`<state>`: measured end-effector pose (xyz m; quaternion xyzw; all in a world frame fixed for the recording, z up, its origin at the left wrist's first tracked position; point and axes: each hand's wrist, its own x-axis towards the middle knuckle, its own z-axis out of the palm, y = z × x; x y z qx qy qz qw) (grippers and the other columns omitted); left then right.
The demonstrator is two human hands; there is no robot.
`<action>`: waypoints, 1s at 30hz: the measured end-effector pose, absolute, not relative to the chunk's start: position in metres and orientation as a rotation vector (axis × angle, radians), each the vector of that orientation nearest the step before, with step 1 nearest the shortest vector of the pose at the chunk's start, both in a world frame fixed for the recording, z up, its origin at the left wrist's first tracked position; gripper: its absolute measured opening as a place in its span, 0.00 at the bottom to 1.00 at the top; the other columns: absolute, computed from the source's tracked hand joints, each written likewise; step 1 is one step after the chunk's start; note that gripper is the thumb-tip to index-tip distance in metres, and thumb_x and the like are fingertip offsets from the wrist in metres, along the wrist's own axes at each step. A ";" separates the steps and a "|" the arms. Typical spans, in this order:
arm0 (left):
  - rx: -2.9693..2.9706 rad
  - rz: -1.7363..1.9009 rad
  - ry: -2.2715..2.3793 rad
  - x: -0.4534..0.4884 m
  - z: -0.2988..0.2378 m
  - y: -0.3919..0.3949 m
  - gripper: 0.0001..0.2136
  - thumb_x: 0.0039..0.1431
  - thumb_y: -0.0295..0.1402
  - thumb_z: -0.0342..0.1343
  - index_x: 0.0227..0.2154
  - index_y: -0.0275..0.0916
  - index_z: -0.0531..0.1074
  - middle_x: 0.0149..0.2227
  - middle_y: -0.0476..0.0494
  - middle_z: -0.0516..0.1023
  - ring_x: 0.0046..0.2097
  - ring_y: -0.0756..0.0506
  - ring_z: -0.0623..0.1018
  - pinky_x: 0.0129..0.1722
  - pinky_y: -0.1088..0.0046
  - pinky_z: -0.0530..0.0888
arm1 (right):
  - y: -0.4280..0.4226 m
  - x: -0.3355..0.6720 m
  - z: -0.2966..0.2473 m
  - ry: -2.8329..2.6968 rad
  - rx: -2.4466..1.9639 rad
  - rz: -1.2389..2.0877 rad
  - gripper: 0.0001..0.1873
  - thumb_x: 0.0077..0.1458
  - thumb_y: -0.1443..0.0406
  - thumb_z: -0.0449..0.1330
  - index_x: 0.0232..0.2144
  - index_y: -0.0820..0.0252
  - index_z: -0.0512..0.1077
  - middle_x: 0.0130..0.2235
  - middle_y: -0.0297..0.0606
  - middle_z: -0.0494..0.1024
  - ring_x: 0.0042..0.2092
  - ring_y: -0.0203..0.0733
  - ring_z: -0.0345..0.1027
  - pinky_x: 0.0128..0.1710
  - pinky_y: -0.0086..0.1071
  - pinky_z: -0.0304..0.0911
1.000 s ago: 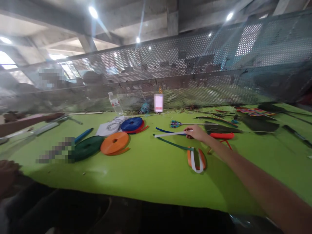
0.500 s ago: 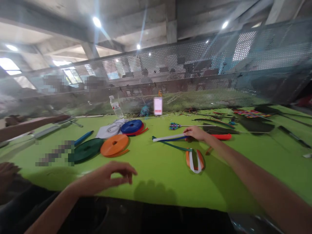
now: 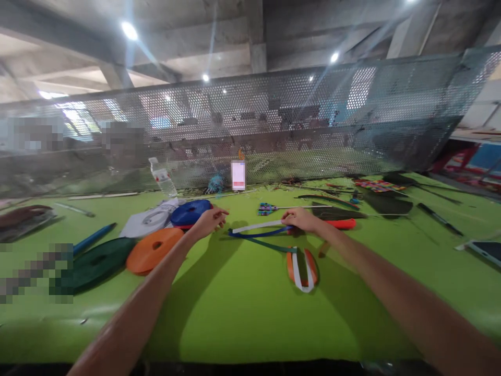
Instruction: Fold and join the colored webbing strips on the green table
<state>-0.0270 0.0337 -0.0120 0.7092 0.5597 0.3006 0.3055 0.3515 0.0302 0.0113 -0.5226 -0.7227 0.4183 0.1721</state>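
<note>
My right hand [image 3: 300,219] is closed in a pinch on the right end of a white strip [image 3: 256,226]. Below that strip lie a blue strip [image 3: 261,234] and a green strip [image 3: 272,244], meeting it near its left end. The green strip runs to a bent orange and white strip loop [image 3: 302,286] lying on the table. My left hand [image 3: 209,222] is empty, its fingers apart, just left of the strips' far end. Beside it are a blue strip roll [image 3: 190,211], partly covering a red one, and an orange roll [image 3: 154,251].
On the green table [image 3: 235,313], a dark green roll [image 3: 97,261] and blue pen [image 3: 94,237] lie left. Farther back stand a plastic bottle [image 3: 162,177] and a mesh screen [image 3: 274,136]. A red-handled tool [image 3: 342,224], black pen [image 3: 438,218] and phone [image 3: 489,253] lie right.
My left hand has moved forward and right, toward the left end of the strips. My right hand keeps its pinch on the white strip, which now stands apart from the blue one. The view has shifted right.
</note>
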 end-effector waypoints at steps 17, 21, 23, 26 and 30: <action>2.078 0.725 1.389 -0.013 -0.022 0.019 0.15 0.70 0.44 0.58 0.45 0.35 0.75 0.37 0.46 0.78 0.34 0.48 0.78 0.37 0.68 0.78 | 0.031 0.347 0.009 -2.082 -1.506 1.125 0.13 0.68 0.58 0.62 0.47 0.62 0.74 0.39 0.35 0.78 0.32 0.35 0.73 0.32 0.31 0.73; 2.150 0.722 1.408 -0.009 -0.026 0.020 0.14 0.68 0.43 0.61 0.44 0.35 0.76 0.38 0.45 0.79 0.38 0.46 0.79 0.42 0.64 0.79 | 0.031 0.345 0.009 -2.100 -1.526 1.081 0.13 0.68 0.58 0.62 0.47 0.62 0.74 0.40 0.37 0.79 0.34 0.36 0.74 0.34 0.33 0.74; 2.171 0.723 1.419 -0.007 -0.027 0.021 0.14 0.69 0.43 0.61 0.44 0.35 0.76 0.38 0.45 0.79 0.38 0.46 0.79 0.43 0.63 0.79 | 0.032 0.344 0.009 -2.141 -1.514 1.067 0.13 0.68 0.58 0.62 0.46 0.62 0.75 0.41 0.37 0.79 0.36 0.37 0.75 0.36 0.35 0.74; 2.185 0.740 1.431 -0.008 -0.029 0.023 0.13 0.69 0.42 0.60 0.44 0.35 0.76 0.40 0.45 0.79 0.39 0.46 0.80 0.44 0.63 0.79 | 0.034 0.344 0.009 -2.214 -1.486 1.039 0.12 0.66 0.58 0.64 0.44 0.63 0.75 0.43 0.38 0.79 0.40 0.40 0.75 0.40 0.38 0.75; 2.185 0.762 1.423 -0.010 -0.030 0.024 0.13 0.69 0.42 0.61 0.42 0.35 0.76 0.40 0.45 0.80 0.40 0.46 0.80 0.44 0.63 0.79 | 0.034 0.343 0.008 -2.282 -1.445 1.013 0.12 0.66 0.58 0.64 0.44 0.62 0.76 0.44 0.38 0.79 0.42 0.41 0.76 0.42 0.39 0.75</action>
